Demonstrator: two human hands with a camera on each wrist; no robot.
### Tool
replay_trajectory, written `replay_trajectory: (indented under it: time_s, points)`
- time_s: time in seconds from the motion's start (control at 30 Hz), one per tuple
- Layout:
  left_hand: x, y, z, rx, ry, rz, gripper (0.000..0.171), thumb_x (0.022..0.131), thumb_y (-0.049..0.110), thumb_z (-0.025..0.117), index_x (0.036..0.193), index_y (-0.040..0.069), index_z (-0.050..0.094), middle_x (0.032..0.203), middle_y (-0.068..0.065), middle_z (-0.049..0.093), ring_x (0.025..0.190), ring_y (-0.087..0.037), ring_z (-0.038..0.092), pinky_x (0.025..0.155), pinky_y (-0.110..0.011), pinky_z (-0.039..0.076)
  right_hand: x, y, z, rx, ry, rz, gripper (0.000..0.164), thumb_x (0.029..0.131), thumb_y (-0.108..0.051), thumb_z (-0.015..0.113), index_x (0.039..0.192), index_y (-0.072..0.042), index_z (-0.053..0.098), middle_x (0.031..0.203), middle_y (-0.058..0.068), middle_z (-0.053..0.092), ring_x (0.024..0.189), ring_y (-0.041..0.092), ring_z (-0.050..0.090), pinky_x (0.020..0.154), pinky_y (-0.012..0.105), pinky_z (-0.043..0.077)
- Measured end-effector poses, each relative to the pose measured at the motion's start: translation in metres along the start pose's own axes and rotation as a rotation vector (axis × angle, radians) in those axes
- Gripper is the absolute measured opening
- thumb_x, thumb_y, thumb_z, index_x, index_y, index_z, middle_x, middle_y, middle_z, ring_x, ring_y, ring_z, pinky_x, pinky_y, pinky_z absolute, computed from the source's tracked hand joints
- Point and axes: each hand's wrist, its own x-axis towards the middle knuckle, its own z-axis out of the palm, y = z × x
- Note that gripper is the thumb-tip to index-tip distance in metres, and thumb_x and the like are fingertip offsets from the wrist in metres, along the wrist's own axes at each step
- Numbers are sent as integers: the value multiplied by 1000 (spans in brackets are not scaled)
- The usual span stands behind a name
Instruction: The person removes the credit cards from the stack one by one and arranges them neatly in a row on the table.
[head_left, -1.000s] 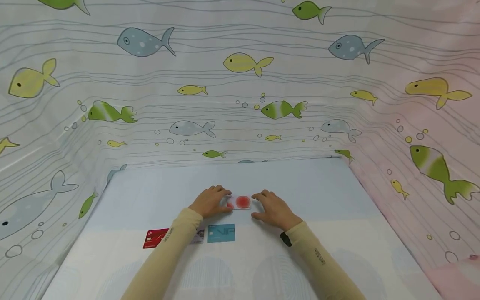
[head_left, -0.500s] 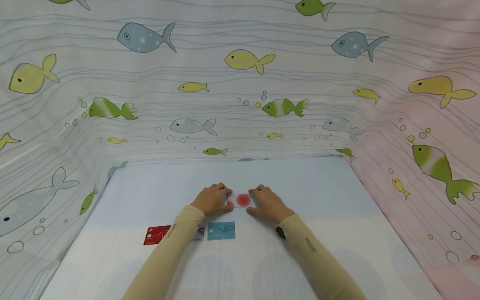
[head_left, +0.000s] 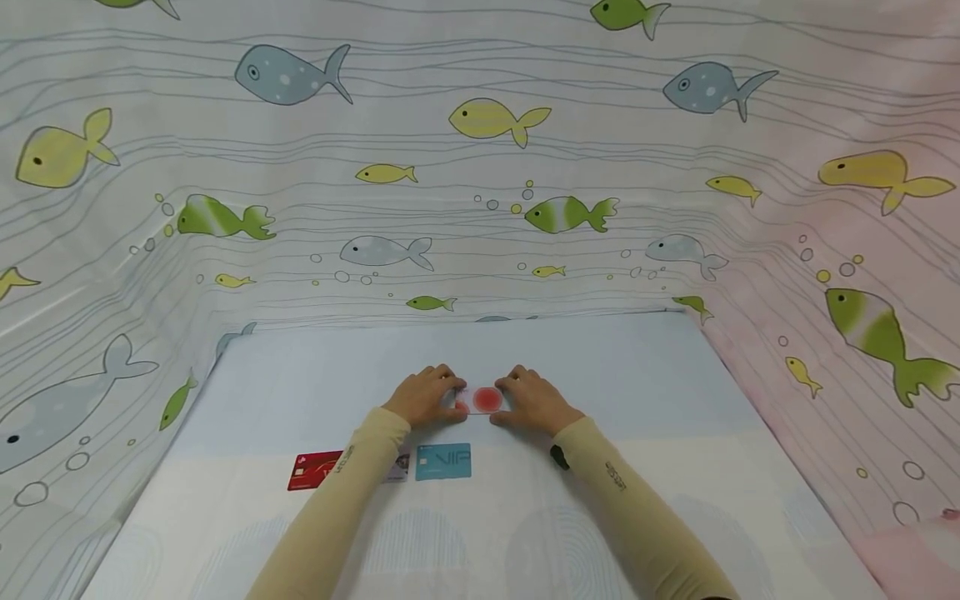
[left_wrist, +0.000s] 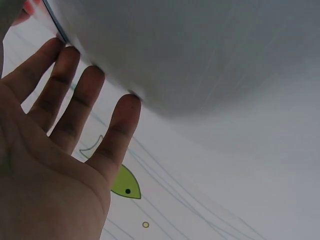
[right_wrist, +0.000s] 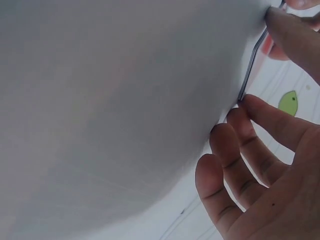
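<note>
A pale card (head_left: 487,400) with a large red circle lies flat over the white-blue table cover, between both hands. My left hand (head_left: 422,396) pinches its left end, thumb at the near corner and index finger at the far one. At the other end, my right hand (head_left: 538,398) pinches it the same way. The wrist views show the card's thin edge (right_wrist: 248,70) meeting the fingertips, while the other fingers (left_wrist: 117,125) rest lightly bent on the surface. Fingers and thumbs hide the card's ends.
Nearer to me lie a red card (head_left: 309,472), a patterned card (head_left: 399,470) mostly hidden by the left sleeve (head_left: 341,500), and a blue card (head_left: 444,461) marked VIP. Fish-printed cloth (head_left: 487,208) walls the table (head_left: 622,367) at the back and sides.
My right hand has moved left and closed onto the card's right end. The left hand has stayed at its end, and the view has tilted slightly down.
</note>
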Motion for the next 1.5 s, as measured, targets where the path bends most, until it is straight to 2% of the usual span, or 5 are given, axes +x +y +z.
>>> replay_trajectory:
  time_s: [0.37,0.6,0.97,1.23,1.5]
  points:
    - [1,2,-1,-6,-2,7,51,87,42,79,129,15,69,124,-6,62,111,-27,57,95,-49,50,3,-1,-1,5,18,6,58,85,-46,81,130,-13,66,123,5,57,113,23,56,101,42,48]
    - [2,1,-1,24,-12,10,50,87,44,79,128,16,69,124,-6,62,113,-27,58,95,-48,51,1,-3,-4,17,38,-17,53,86,-41,82,128,-12,67,118,6,59,109,24,58,99,42,50]
    - [2,-1,3,26,9,26,48,88,44,78,126,16,70,123,-5,63,110,-27,58,93,-48,51,0,-1,0,-24,63,-49,51,86,-42,81,126,-13,68,118,5,59,108,22,58,98,41,50]
    - [-1,2,0,13,-13,9,48,89,44,77,127,16,69,124,-6,62,112,-28,57,95,-49,50,-1,-2,-1,-26,53,-48,51,87,-42,81,126,-13,67,121,6,59,110,25,58,99,45,49]
    - [-1,2,-1,21,15,19,48,89,44,77,127,15,68,122,-7,63,111,-29,58,94,-49,50,0,-2,-2,-39,70,-50,52,87,-44,80,127,-13,67,121,5,61,111,23,59,99,44,49]
